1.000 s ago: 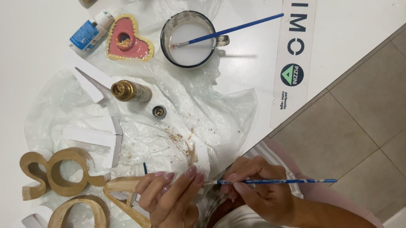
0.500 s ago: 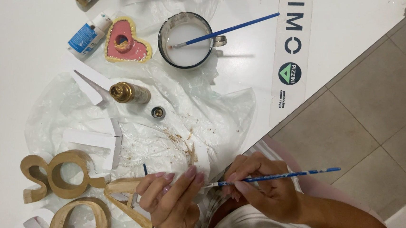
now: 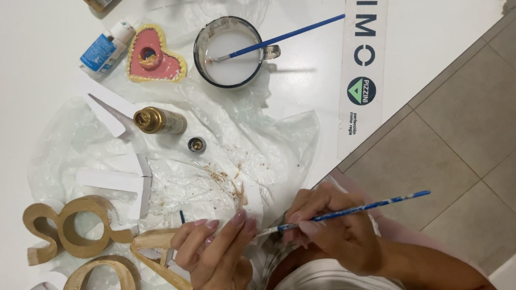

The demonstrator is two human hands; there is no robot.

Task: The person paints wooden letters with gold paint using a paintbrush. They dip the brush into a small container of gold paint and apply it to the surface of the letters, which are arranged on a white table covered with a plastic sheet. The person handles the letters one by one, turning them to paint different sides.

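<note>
My right hand grips a thin blue paintbrush, its tip pointing left toward the fingers of my left hand. My left hand holds the gold-painted wooden letter A at the table's near edge. Beside it lie other gold wooden letters: an S, an O and a second O. An open gold paint bottle lies on the crumpled clear plastic sheet, with its small cap next to it.
A cup of milky water holds a second blue brush. A pink heart-shaped dish, a blue-labelled bottle, white paper letter cut-outs and a long white ruler strip lie on the white table. Tiled floor is at right.
The view has shifted slightly. My right hand and brush have moved a little up and right while the left hand stays on the letter A.
</note>
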